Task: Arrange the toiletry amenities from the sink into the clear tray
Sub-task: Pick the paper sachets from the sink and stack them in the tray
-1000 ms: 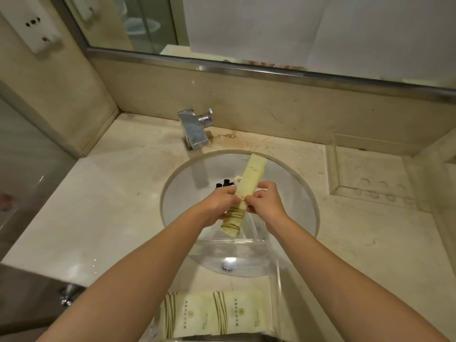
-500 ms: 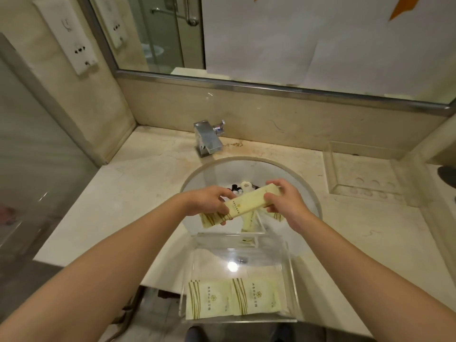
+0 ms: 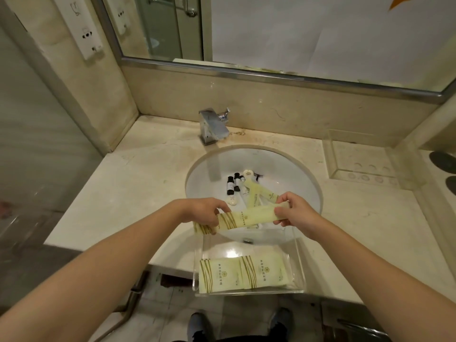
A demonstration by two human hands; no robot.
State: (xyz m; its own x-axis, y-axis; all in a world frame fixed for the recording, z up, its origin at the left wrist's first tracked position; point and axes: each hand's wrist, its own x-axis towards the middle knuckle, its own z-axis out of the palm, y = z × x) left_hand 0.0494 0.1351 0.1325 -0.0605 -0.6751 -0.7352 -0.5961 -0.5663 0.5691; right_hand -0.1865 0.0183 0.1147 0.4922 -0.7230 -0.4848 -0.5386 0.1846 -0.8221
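Both hands hold one long packet (image 3: 246, 219) level across the middle of the frame, above the near edge of the sink (image 3: 197, 169) and just over the far wall of the tray (image 3: 299, 267). The left hand (image 3: 204, 213) pinches the striped end between thumb and fingers; the right hand (image 3: 293, 213) grips the plain end the same way. Neither hand is free.

The job looks to me under halfway done. At the lower middle of the frame, two flat packets (image 3: 243, 272) already lie side by side in the tray, which sits on the front edge of the tabletop (image 3: 123, 193) and juts out past it. The packet in hand is not yet set down.

A good deal is left in the sink, in the centre of the frame: going left to right, two small dark bottles (image 3: 233, 185), a small pale round item (image 3: 232, 200) just below them, then several more long packets (image 3: 256, 193) fanned against each other. How many packets are in that fan I cannot tell.

As for writing, the packets carry olive stripes at one end, a small flower-like emblem and a line of print. The print is too small and soft to read. The bottles have pale labels, also unreadable.
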